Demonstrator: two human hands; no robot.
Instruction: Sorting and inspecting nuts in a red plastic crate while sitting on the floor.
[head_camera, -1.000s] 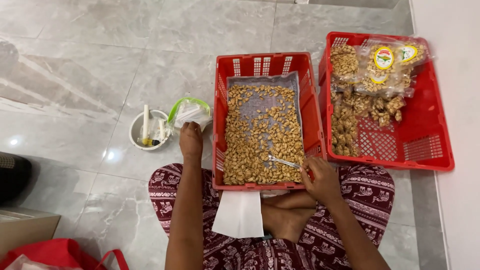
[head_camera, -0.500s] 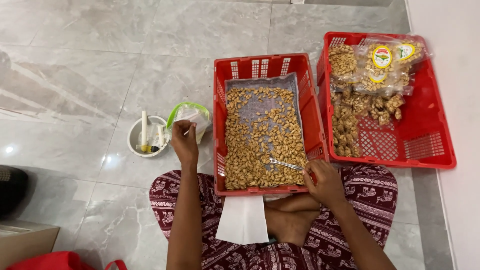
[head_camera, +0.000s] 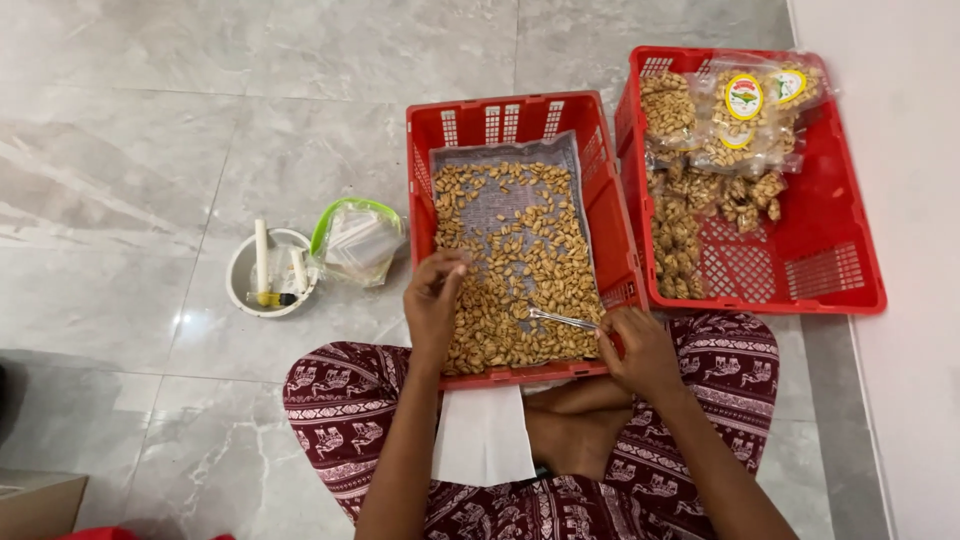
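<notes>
While right hand (head_camera: 640, 350) grips spoon (head_camera: 562, 320) | left hand (head_camera: 435, 295) seemingly pinching nuts (head_camera: 515, 270) | oval-labelled packets (head_camera: 745, 110) far-right crate (head_camera: 850, 290)

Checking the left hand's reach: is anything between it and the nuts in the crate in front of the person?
Nothing visible. The left hand is already over the near-left part of the red crate, fingers down at the loose nuts. The metal spoon lies toward the right hand, off to the side.

At left centre, a small white round bowl (head_camera: 243, 285) holds white sticks; beside it lies a green-rimmed clear plastic bag (head_camera: 358, 240). Upper right, a red plastic crate (head_camera: 830, 265) holds sealed snack packets (head_camera: 735, 120).
</notes>
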